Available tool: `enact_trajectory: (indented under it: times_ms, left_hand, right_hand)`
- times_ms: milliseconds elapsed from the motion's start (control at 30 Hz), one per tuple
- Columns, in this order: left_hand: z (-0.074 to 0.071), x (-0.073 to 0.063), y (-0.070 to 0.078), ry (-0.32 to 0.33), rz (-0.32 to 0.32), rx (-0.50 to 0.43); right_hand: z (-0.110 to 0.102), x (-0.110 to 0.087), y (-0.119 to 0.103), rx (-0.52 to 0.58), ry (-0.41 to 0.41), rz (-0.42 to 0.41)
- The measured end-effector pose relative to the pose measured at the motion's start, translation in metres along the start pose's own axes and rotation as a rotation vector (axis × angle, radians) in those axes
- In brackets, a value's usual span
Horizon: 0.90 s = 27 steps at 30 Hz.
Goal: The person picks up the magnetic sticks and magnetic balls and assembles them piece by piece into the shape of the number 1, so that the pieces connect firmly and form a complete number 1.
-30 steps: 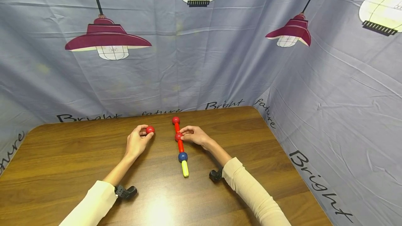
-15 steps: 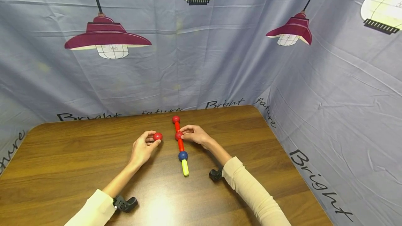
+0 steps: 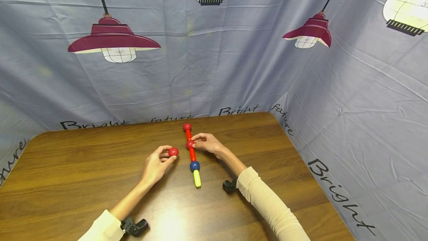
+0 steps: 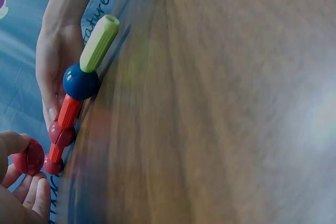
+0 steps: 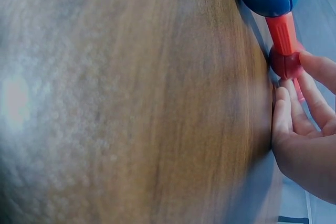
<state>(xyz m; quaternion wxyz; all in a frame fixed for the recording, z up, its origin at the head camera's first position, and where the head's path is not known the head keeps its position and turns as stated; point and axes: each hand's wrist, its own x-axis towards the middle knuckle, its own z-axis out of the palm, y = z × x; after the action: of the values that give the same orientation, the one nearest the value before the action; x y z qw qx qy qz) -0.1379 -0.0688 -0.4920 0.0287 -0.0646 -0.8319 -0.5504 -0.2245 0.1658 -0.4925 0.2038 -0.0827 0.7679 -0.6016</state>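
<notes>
My left hand (image 3: 157, 166) pinches a loose red ball (image 3: 173, 152) between thumb and fingers, a short way left of a straight chain of balls and rods. From far to near the chain has a red ball (image 3: 187, 127), a red rod (image 3: 188, 135), a middle red ball (image 3: 190, 144), another red rod (image 3: 192, 154), a blue ball (image 3: 194, 166) and a yellow-green rod (image 3: 197, 179). At the middle ball, my right hand (image 3: 208, 144) grips with thumb and fingers. In the left wrist view the yellow-green rod (image 4: 100, 44) shows a hole in its free end.
The chain lies on a brown wood-grain table (image 3: 83, 166). Behind and to the right hangs a grey-blue curtain (image 3: 207, 73) printed with lamps and lettering, meeting the table's far edge. Black wrist devices (image 3: 134, 227) sit on both forearms.
My left hand has carried the loose red ball to the right and nearer to me, closer to the chain. The right hand and the chain have stayed in place.
</notes>
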Motion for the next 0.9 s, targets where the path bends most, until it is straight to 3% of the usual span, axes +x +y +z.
enact_trajectory:
  times_ms: [400,900]
  left_hand:
    - [0.005,-0.014,0.003,-0.009,-0.04,-0.036]
    - [0.013,-0.026,0.006,-0.041,-0.03,-0.083]
  right_hand:
    - [0.001,0.0,0.001,0.011,0.016,0.002]
    - [0.001,-0.002,0.001,0.013,0.019,0.0]
